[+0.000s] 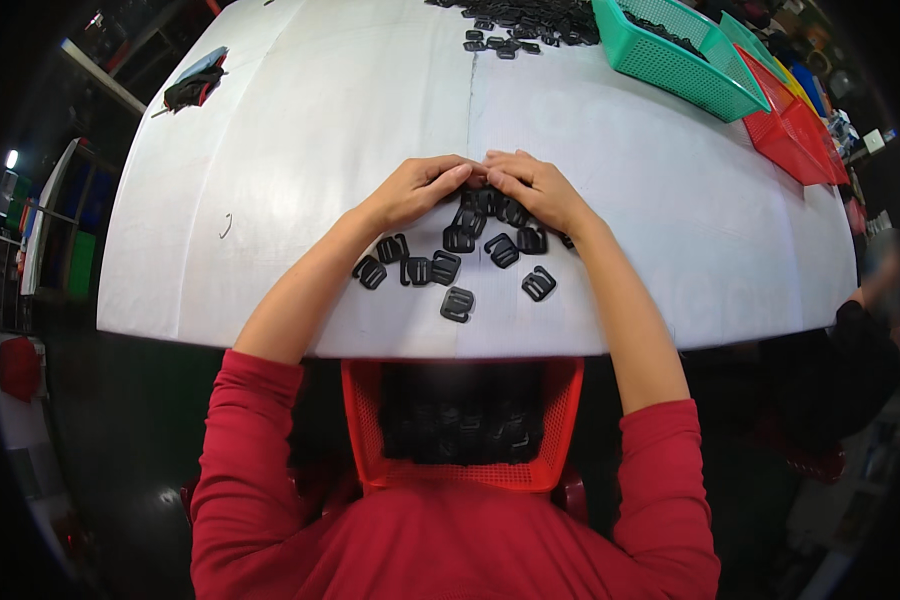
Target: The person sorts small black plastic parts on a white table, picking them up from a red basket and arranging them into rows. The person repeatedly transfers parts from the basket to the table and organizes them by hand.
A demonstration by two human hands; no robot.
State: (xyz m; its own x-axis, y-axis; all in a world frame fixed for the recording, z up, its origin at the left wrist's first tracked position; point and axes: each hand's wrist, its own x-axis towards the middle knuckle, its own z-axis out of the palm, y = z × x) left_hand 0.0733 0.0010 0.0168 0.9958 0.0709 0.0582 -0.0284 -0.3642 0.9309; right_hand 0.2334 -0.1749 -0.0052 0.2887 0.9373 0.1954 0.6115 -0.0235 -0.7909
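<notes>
Several black plastic strap buckles (pixel 460 238) lie loose on the white tabletop between my forearms. At the far side of this group my left hand (pixel 425 190) and my right hand (pixel 538 188) meet at the fingertips, cupped round the nearest buckles. The fingers of both hands are stretched out and slightly bent, with the thumbs toward me. Neither hand visibly grips a buckle, though what lies under the fingertips is partly hidden. Closest to me is a single buckle (pixel 457 304). Below the table edge, in front of my body, a red basket (pixel 352 400) holds many dark buckles.
A large heap of black buckles (pixel 540 18) lies at the table's far edge. Beside it at the far right stand a green basket (pixel 670 75) and a red basket (pixel 800 135). A small dark bundle (pixel 195 85) rests at the far left. Another person's dark sleeve (pixel 850 340) shows at right.
</notes>
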